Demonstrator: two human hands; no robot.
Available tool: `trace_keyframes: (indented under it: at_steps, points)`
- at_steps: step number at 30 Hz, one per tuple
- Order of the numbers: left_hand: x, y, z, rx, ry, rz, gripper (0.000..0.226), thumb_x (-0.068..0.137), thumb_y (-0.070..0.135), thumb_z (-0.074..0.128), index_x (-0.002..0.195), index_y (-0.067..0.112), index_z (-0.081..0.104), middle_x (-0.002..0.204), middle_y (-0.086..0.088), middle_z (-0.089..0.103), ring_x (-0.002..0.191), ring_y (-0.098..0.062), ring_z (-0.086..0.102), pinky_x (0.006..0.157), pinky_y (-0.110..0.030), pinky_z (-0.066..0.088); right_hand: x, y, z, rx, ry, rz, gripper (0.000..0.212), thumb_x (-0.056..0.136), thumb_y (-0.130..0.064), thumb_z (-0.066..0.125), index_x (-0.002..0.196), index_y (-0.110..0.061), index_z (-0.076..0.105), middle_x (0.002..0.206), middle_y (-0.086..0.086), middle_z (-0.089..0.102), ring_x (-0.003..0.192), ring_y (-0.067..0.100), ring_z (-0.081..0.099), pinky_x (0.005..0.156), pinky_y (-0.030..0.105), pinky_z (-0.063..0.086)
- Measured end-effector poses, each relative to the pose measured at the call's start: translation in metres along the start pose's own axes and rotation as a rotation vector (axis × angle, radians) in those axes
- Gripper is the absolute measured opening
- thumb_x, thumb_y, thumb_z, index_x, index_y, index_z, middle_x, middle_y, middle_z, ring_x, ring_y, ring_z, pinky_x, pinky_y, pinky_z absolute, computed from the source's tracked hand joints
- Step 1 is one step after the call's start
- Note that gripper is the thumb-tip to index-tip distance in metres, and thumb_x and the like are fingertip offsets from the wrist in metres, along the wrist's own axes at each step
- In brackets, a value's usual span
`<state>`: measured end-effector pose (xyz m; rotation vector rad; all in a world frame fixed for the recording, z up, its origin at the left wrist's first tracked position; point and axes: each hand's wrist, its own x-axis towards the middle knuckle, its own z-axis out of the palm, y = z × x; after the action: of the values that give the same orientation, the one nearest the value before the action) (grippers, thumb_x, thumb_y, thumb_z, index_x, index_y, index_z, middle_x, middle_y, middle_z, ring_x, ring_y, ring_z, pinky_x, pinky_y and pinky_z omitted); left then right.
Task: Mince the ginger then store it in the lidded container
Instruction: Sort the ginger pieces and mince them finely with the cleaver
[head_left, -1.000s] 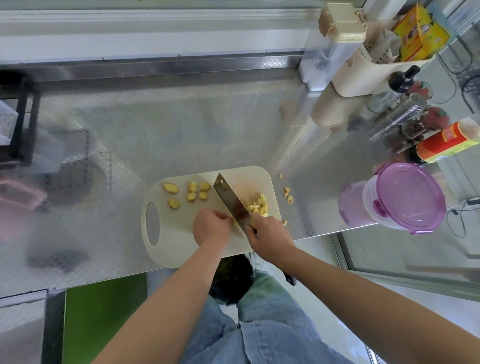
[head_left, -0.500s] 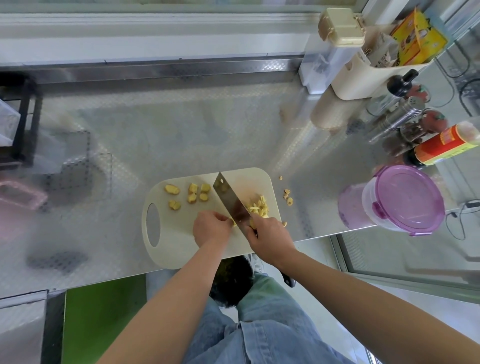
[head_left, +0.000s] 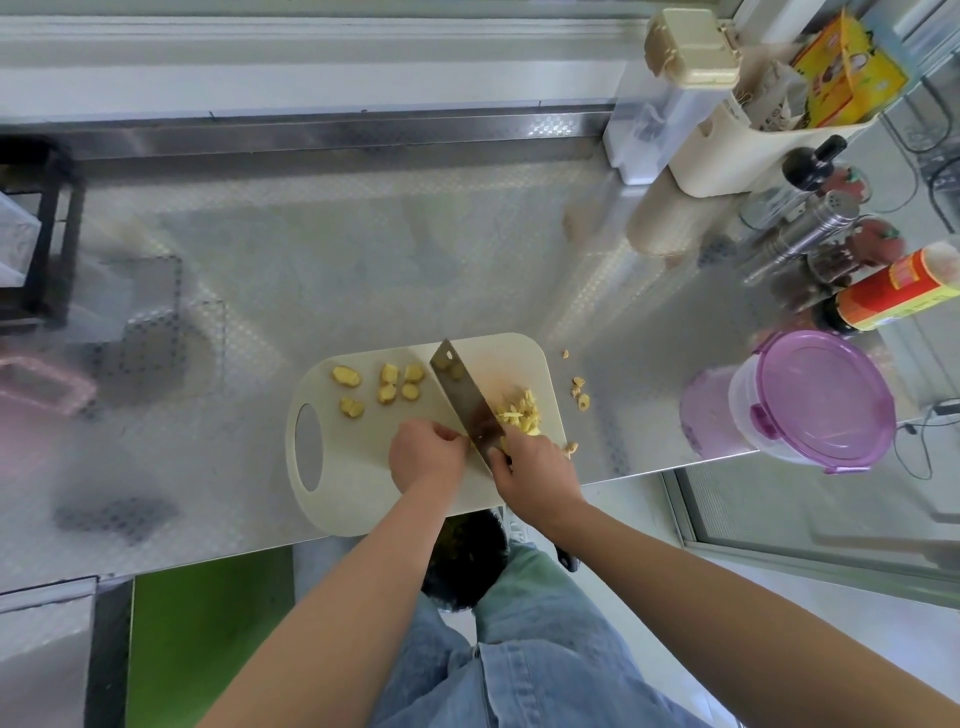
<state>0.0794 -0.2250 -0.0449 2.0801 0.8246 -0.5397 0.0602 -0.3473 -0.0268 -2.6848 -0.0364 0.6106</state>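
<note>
We count one cutting board (head_left: 353, 467) on the table (head_left: 363, 249), one knife (head_left: 460, 387), six ginger slices (head_left: 386, 387) left of its blade and one heap of cut ginger (head_left: 519, 410) right of it, just beyond our right hand (head_left: 535, 470), which grips the handle. Our left hand (head_left: 428, 460) curls against the blade; what it holds we cannot tell. One lidded container (head_left: 821, 400) stands well right.

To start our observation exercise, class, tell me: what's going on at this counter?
A person is chopping on a cream cutting board. The right hand grips a cleaver, blade down at the board. The left hand, fingers curled, sits against the blade's side; whatever it steadies is hidden. Right of the blade lie cut ginger strips, left of it whole ginger slices, and a few bits lie on the steel counter. The purple-lidded container stands closed to the right.
</note>
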Motion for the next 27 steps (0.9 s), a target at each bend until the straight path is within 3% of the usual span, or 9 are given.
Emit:
trace_keyframes:
  at_steps: [4,10,21,27]
  points:
    - [-0.001,-0.001,0.001,-0.007,0.007,0.005,0.009,0.078,0.022,0.073,0.085,0.018,0.077,0.083,-0.001,0.074,0.082,-0.02,0.067,0.066,-0.025,0.047,0.005,0.002,-0.007,0.059,0.039,0.024,0.017,0.098,-0.025,0.042,0.092,-0.011,0.049,0.072,0.01,0.053,0.07,0.03,0.052,0.059,0.035,0.044]
    - [-0.002,-0.005,0.0,0.008,0.015,0.014,0.011,0.079,0.025,0.073,0.085,0.017,0.078,0.081,-0.005,0.074,0.081,-0.023,0.067,0.065,-0.026,0.047,-0.004,0.007,-0.011,0.057,-0.002,-0.051,0.019,0.097,-0.028,0.043,0.082,-0.016,0.043,0.064,0.006,0.049,0.059,0.027,0.046,0.051,0.03,0.03]
    - [0.002,-0.001,0.0,0.046,-0.012,0.01,0.01,0.077,0.024,0.071,0.083,0.017,0.078,0.081,-0.005,0.073,0.082,-0.024,0.067,0.061,-0.025,0.04,-0.006,0.003,-0.004,-0.01,-0.034,-0.047,0.016,0.098,-0.027,0.04,0.087,-0.016,0.043,0.066,0.0,0.041,0.064,0.024,0.046,0.06,0.031,0.037]
    - [0.003,0.0,-0.002,0.068,-0.022,0.022,0.01,0.078,0.024,0.071,0.083,0.017,0.077,0.081,-0.006,0.072,0.082,-0.025,0.066,0.062,-0.025,0.038,-0.004,0.002,0.003,0.0,-0.025,-0.026,0.018,0.098,-0.028,0.041,0.097,-0.013,0.05,0.074,0.003,0.049,0.07,0.025,0.052,0.065,0.035,0.046]
